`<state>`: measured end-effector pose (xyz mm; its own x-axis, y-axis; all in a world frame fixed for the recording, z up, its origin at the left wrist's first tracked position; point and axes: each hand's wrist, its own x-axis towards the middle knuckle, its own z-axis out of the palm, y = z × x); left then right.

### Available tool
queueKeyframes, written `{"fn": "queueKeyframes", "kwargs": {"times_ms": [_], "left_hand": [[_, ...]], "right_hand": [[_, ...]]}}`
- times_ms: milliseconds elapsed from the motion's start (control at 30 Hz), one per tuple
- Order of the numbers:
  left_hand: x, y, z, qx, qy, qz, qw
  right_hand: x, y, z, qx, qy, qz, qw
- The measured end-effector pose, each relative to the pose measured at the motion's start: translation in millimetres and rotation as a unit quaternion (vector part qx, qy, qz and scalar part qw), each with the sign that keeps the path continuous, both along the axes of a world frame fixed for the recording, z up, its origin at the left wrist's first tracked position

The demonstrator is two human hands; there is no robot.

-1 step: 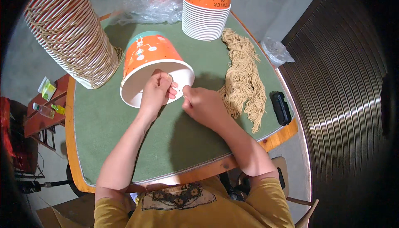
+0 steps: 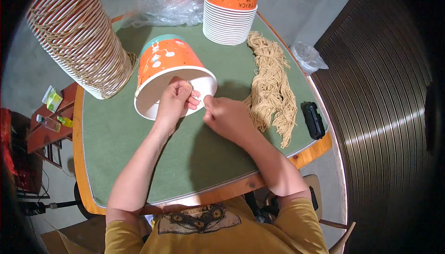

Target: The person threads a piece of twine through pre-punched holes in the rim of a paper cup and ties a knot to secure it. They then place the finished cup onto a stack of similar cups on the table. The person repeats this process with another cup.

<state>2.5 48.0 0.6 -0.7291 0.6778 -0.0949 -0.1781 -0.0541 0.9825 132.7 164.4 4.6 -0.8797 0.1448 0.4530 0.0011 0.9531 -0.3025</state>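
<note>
The pale cord [image 2: 199, 99] has shifted (only very slightly).

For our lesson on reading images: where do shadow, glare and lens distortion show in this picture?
Head view: shadow on the green cloth below the right hand; head view: bright streak across the dark ribbed surface; head view: the wooden table edge bows, corners blacken.

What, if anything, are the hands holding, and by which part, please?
The left hand and right hand pinch a string; exactly which part cannot be told.
</note>
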Motion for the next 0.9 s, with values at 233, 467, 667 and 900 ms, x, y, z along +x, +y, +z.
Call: {"fn": "queueKeyframes", "kwargs": {"times_ms": [233, 467, 667, 900], "left_hand": [[1.2, -1.6, -6.7, -0.017, 0.104, -0.074, 0.992], [15.2, -7.1, 0.6, -0.165, 0.365, -0.055, 0.914], [8.4, -13.7, 9.5, -0.192, 0.246, -0.098, 0.945], [-2.6, -21.6, -6.0, -0.163, 0.200, -0.149, 0.955]], "right_hand": [[-0.9, 3.2, -2.2, -0.049, -0.017, 0.020, 0.998], [0.8, -3.9, -6.6, -0.121, -0.076, 0.002, 0.990], [1.8, -4.7, -4.0, -0.139, -0.098, -0.010, 0.985], [1.3, -4.9, -4.7, -0.132, -0.107, -0.011, 0.985]]}}
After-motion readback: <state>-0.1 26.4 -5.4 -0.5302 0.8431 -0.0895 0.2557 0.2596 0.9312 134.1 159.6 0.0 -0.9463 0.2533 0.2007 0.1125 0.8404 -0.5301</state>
